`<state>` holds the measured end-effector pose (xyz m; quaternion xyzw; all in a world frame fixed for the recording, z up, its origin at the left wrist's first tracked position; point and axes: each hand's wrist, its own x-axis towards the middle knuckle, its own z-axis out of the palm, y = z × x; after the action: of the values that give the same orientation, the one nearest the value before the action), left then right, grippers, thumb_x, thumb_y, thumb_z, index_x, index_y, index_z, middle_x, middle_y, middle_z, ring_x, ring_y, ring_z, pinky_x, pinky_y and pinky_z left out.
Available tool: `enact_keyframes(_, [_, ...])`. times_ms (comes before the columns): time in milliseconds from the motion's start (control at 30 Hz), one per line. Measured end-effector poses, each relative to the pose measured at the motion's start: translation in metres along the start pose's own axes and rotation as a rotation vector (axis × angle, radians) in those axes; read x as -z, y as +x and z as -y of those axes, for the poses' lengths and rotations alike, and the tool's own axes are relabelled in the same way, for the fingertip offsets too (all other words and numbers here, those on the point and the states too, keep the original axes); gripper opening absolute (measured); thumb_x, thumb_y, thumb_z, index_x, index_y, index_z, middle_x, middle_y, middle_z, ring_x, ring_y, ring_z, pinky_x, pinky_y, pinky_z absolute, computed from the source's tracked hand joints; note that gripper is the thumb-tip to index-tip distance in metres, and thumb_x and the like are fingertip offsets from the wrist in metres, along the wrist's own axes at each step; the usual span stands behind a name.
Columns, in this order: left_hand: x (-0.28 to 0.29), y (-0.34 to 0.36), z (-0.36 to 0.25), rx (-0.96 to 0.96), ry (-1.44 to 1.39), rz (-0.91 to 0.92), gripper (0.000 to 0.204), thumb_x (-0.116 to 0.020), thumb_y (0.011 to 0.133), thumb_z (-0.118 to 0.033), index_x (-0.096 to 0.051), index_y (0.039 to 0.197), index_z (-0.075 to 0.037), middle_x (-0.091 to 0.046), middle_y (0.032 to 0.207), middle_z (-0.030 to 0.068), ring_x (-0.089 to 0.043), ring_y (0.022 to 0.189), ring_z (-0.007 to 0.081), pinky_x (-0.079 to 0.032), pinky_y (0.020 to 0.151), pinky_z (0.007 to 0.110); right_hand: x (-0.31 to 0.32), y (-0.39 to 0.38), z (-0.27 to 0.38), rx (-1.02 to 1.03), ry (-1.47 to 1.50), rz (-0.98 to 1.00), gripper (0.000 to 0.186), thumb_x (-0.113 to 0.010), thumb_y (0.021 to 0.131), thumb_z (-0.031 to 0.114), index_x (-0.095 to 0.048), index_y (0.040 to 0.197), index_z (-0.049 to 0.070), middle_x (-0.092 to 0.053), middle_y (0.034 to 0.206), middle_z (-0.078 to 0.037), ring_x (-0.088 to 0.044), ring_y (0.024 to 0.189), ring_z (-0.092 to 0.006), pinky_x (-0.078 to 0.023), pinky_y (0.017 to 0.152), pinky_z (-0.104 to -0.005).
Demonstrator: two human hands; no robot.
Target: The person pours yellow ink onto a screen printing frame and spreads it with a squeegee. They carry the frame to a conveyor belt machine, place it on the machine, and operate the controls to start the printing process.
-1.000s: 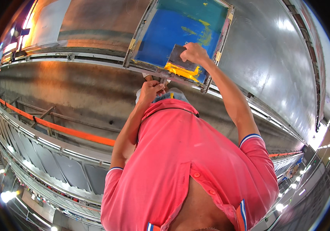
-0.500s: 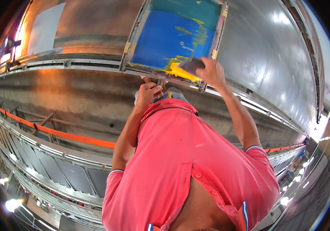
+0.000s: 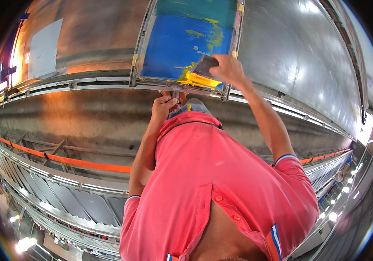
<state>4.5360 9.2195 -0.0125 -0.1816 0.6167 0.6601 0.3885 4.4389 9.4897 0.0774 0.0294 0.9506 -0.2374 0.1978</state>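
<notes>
A printing screen (image 3: 135,65) with a metal frame and blue and teal mesh lies in front of me. My right hand (image 3: 230,69) is closed on a dark squeegee (image 3: 204,65), tilted above the screen's near right corner. Yellow ink (image 3: 197,80) coats the squeegee's lower edge and pools on the mesh beneath it. Fainter yellow smears (image 3: 215,35) mark the mesh farther up. At the frame's near edge, my left hand (image 3: 164,108) is closed around a short handle (image 3: 175,95) that sticks out toward me. Its fingers partly hide the handle.
A long metal table (image 3: 282,56) runs left and right under the screen, with a rail (image 3: 77,82) along its near edge. A white sheet (image 3: 46,48) lies at the far left. Behind me are an orange bar (image 3: 86,164) and racks holding grey panels (image 3: 60,195).
My right hand and the squeegee have moved slightly away from me and leftward over the screen. The squeegee's yellow-coated edge shows more. My left hand keeps its grip on the handle.
</notes>
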Motion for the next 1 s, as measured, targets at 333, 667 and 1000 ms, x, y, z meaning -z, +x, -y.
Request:
enact_keyframes(333, [-0.002,-0.002,-0.001,0.026,-0.003,-0.014,0.019,-0.059,0.091,-0.016,-0.066,0.081,-0.001,-0.066,0.069,0.0055,-0.055,0.056,0.008,-0.038,0.051,0.023,-0.021,-0.067,0.011,0.161,0.004,-0.152,0.021,-0.064,0.068,0.012,-0.063,0.088,0.004,-0.065,0.086,-0.016,-0.062,0.083,-0.0377,-0.049,0.072,-0.0467])
enact_keyframes(667, [0.0,0.002,0.0,0.025,-0.037,0.012,0.019,-0.06,0.09,-0.017,-0.068,0.082,-0.002,-0.067,0.069,0.0046,-0.055,0.056,0.0063,-0.037,0.05,0.021,-0.03,0.062,-0.001,-0.007,-0.014,0.153,0.034,-0.06,0.06,0.024,-0.068,0.088,0.007,-0.067,0.085,-0.02,-0.064,0.083,-0.0401,-0.051,0.072,-0.0472])
enact_keyframes(1000, [-0.001,0.001,0.002,0.013,-0.06,0.011,0.018,-0.06,0.09,-0.017,-0.067,0.082,-0.002,-0.066,0.069,0.0051,-0.055,0.057,0.0074,-0.038,0.051,0.022,-0.029,-0.006,0.008,0.235,-0.016,-0.128,0.025,-0.063,0.066,0.015,-0.064,0.088,0.004,-0.066,0.083,-0.017,-0.063,0.08,-0.0367,-0.05,0.066,-0.0457])
